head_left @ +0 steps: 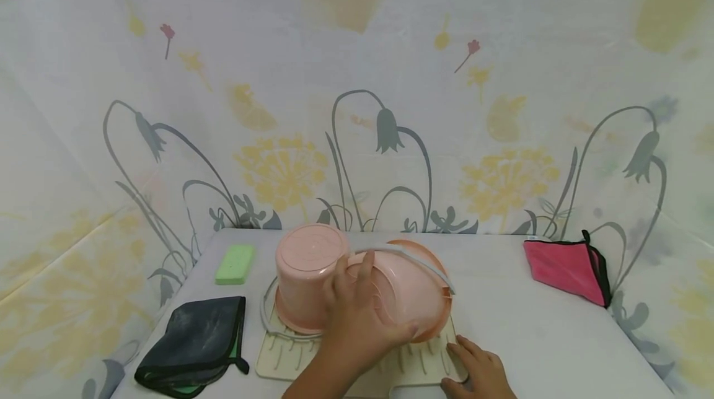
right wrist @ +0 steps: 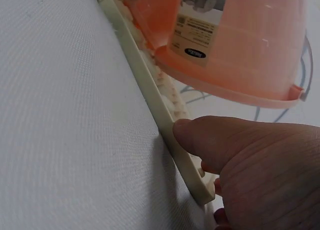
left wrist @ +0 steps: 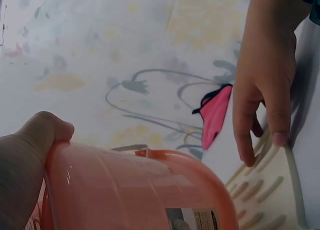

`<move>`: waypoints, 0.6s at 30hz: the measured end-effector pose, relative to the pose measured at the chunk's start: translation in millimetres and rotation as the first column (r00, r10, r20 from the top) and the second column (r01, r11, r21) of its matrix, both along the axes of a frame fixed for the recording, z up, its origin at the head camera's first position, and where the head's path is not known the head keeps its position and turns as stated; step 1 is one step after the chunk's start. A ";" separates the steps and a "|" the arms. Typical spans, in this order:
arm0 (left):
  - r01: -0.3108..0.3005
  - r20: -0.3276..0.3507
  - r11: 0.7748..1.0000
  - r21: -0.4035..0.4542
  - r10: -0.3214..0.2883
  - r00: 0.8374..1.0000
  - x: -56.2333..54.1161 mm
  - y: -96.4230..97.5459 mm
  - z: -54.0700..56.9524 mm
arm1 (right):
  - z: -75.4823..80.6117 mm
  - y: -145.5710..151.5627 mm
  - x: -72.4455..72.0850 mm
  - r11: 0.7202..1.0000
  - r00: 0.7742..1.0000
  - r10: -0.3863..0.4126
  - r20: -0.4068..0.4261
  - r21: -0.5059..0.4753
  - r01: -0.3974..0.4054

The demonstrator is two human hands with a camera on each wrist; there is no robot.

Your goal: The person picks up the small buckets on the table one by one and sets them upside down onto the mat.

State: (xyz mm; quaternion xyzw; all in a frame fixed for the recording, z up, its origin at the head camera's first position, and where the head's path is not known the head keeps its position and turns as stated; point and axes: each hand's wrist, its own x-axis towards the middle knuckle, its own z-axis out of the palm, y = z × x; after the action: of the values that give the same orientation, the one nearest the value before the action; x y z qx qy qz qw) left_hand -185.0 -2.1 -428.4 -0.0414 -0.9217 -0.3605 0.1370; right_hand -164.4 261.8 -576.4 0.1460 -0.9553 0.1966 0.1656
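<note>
A pink bucket (head_left: 415,290) leans with its base toward me and its orange-pink rim to the right. My left hand (head_left: 357,318) grips it around the base, thumb on one side and fingers on the other. Another pink bucket (head_left: 312,256) stands upside down just left of it, partly behind the hand. Under both lies a cream ridged draining board (head_left: 279,355). With thumb and fingers, my right hand (head_left: 480,371) holds the board's near right corner. The right wrist view shows the thumb (right wrist: 187,135) against the board's edge, with the other fingers mostly hidden.
A green sponge (head_left: 235,264) lies at the back left of the white table (head_left: 513,300). Nearer is a folded black cloth (head_left: 198,337) with green showing. A pink cloth with black edging (head_left: 566,267) lies at the right. Behind hangs a flower-patterned curtain (head_left: 413,194).
</note>
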 end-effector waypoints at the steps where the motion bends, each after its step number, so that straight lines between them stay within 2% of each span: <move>1: -0.014 0.019 1.000 -0.014 0.014 1.000 -1.6 2.9 2.1 | 0.0 -0.2 -0.4 1.000 1.000 0.002 0.000 0.003 -0.002; 4: -0.051 0.065 0.997 -0.061 0.055 0.996 -6.4 13.2 8.8 | 0.8 -0.3 -0.8 1.000 1.000 0.004 -0.010 0.011 -0.004; 11: -0.081 0.085 0.976 -0.204 0.100 0.991 -19.9 34.0 17.3 | 3.4 -1.4 -0.7 1.000 1.000 -0.002 0.028 0.001 0.002; 15: -0.088 0.070 0.966 -0.244 0.108 0.992 -27.3 43.0 16.8 | 3.4 -2.1 -0.7 1.000 1.000 -0.014 0.022 0.010 0.014; 18: -0.091 0.028 0.959 -0.268 0.103 0.994 -30.8 48.7 16.0 | 3.5 -2.6 -0.8 1.000 0.999 -0.025 0.022 0.012 0.024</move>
State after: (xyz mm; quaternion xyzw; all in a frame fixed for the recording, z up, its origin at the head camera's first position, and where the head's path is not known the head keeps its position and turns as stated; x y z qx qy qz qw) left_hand -215.8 46.6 -412.4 -0.0067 -0.9653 -0.2271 0.1284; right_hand -165.2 259.1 -572.9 0.1330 -0.9599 0.1907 0.1563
